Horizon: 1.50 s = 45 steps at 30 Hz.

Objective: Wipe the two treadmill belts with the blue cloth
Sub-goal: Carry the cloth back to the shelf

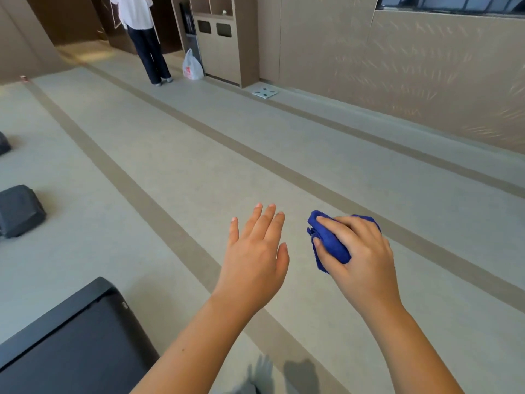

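My right hand grips a bunched blue cloth in the air above the floor, right of centre. My left hand hovers beside it with fingers straight and spread, holding nothing. The rear end of one dark treadmill fills the bottom left corner, its black belt partly visible, well left of and below both hands. The rear ends of other dark machines show at the left edge; their belts are out of view.
A person stands at the far end near a wooden cabinet, with a white plastic bag on the floor beside them. A bathroom scale lies by the right wall. Grey striped floor stretches ahead.
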Each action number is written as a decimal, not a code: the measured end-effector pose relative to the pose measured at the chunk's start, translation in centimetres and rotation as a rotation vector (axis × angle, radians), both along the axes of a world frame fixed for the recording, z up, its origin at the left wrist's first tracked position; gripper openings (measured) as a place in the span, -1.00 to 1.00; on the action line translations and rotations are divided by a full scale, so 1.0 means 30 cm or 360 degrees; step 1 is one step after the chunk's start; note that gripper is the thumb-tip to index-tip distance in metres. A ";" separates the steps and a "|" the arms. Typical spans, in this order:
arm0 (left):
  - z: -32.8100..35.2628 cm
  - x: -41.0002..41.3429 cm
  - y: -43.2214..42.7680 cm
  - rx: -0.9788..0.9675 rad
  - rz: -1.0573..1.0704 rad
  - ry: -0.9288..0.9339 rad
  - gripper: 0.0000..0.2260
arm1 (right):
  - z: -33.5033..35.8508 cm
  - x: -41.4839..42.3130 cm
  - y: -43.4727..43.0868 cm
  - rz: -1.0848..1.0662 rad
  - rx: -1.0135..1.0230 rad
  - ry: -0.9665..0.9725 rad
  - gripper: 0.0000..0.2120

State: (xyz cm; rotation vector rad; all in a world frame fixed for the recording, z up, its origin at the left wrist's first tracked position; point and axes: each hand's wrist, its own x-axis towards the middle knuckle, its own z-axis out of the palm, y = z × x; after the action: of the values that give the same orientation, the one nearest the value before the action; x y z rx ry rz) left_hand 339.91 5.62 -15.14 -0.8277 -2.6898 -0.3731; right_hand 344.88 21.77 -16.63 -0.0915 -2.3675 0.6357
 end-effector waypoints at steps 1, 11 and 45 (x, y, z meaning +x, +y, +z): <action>-0.009 -0.056 0.009 0.0000 0.0008 -0.0017 -0.57 | -0.005 -0.058 0.014 0.0001 0.0003 -0.0001 -0.64; -0.046 -0.846 -0.051 0.0283 0.0087 -0.0281 -0.60 | 0.013 -0.807 -0.008 0.0051 0.0112 -0.0101 -0.68; -0.099 -3.099 0.215 0.0090 0.0142 -0.0145 -0.56 | -0.040 -3.186 0.237 0.0263 -0.0036 -0.0017 -0.69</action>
State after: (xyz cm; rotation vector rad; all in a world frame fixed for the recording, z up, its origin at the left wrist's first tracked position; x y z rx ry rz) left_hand 246.94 12.06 -18.12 -0.6875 -2.7746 -0.4737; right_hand 249.29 28.87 -17.84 0.0923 -2.3955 0.7422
